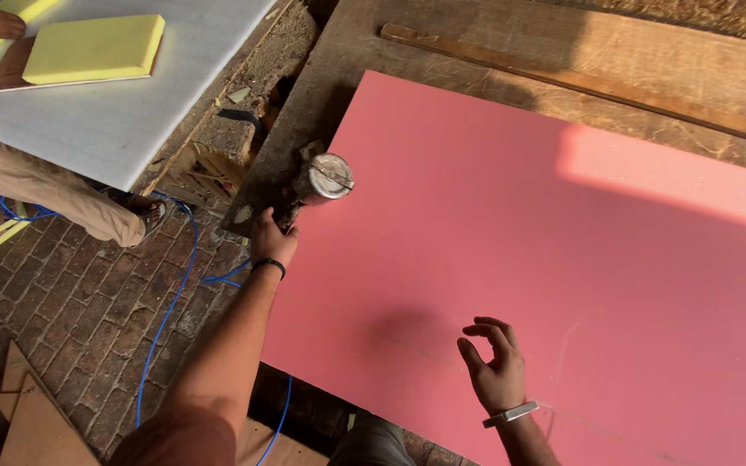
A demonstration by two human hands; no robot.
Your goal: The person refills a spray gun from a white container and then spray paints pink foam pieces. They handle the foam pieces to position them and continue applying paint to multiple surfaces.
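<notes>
Spray gun point(317, 183) in left hand point(271, 242), over pink sheet point(511, 259) corner.

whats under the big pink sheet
The pink sheet lies flat on a worn wooden table, whose bare boards show along the far edge and left side. The tabletop beneath the sheet is covered, so anything there cannot be seen.

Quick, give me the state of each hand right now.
Left hand: closed around the grip of a spray gun with a metal cup, at the edge of the pink sheet.
Right hand: open, fingers curled, empty, above the pink sheet.
</notes>
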